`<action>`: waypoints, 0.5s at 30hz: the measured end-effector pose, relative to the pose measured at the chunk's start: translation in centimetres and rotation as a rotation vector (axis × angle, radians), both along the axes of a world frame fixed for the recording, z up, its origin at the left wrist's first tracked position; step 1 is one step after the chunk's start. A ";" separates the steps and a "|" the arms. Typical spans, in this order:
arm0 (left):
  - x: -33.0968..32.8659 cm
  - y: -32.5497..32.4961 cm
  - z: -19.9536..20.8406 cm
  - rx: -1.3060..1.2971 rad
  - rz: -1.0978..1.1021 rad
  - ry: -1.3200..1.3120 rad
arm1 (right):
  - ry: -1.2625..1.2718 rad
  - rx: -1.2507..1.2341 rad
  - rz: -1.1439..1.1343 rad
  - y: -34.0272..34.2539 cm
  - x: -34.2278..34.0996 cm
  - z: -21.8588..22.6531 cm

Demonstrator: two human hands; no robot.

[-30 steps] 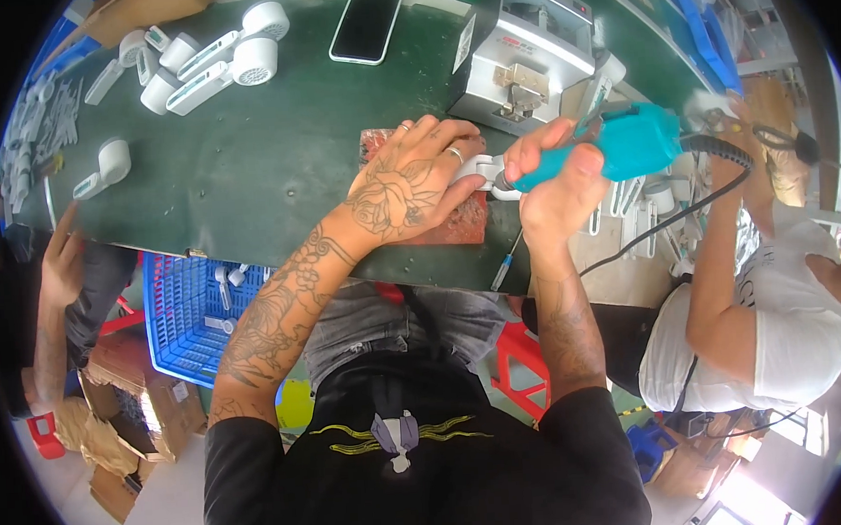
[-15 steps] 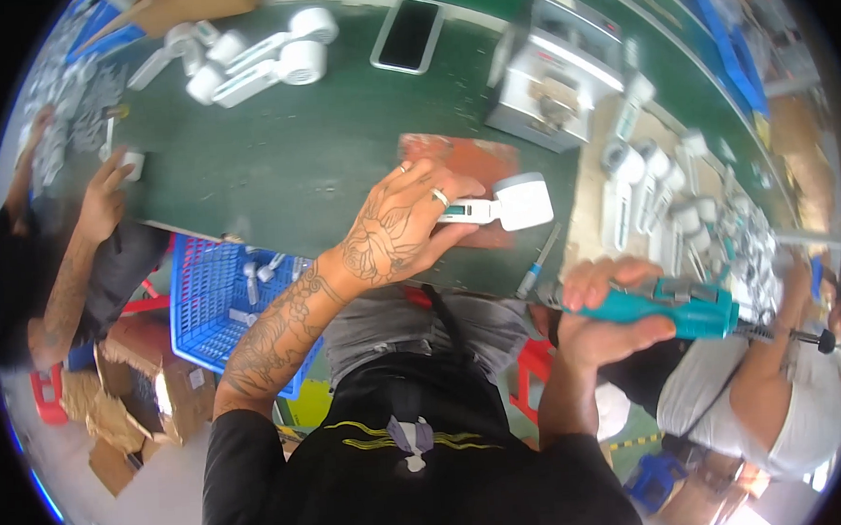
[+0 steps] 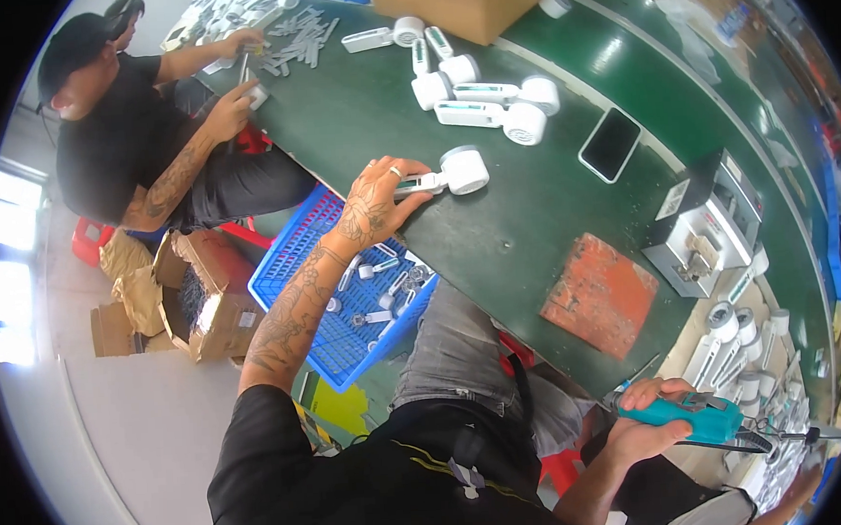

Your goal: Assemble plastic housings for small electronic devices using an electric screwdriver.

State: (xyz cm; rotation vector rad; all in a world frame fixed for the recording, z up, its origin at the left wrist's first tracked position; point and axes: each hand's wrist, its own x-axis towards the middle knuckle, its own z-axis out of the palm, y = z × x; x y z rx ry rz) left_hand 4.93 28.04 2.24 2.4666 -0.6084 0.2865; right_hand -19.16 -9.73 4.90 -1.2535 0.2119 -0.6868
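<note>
While the left grip (image 3: 376, 200) pinches a white round-headed piece (image 3: 458, 174) by its flat handle, thumb on one side and fingers on the other, the right grip (image 3: 640, 432) wraps around a teal power tool (image 3: 700, 419). The round-headed piece is over the green counter (image 3: 495, 230), near its edge, with its head pointing right, away from the hand; whether it touches the surface cannot be told. Well apart from it, the power tool is held at the counter's edge, a dark cable by its rear end. Just beside the tool's front end is a slim screwdriver (image 3: 624, 385) with a blue handle. Between the two hands a worn red mat (image 3: 601, 296) lies flat. Beyond the mat stand a silver-and-black machine (image 3: 714, 233) and, to its left, a phone (image 3: 610, 145) lying face up. Farther up from the left hand lies a cluster of white units (image 3: 523, 122), with a cardboard box (image 3: 464, 8) behind. More white parts (image 3: 724, 342) lie near the machine. Under the left forearm, a blue basket (image 3: 270, 287) contains small white pieces. At far left, a co-worker (image 3: 134, 149) in dark clothes sits at the counter.
</note>
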 end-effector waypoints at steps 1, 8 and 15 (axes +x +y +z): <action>0.3 0.7 -0.1 0.029 0.022 -0.015 | 0.006 -0.009 -0.011 0.3 0.3 0.0; 1.1 2.9 0.2 0.048 0.049 -0.011 | 0.020 -0.040 0.070 1.7 0.2 -0.1; 5.9 7.8 -0.7 0.089 0.082 -0.098 | -0.018 0.154 -0.011 1.8 -0.6 -0.2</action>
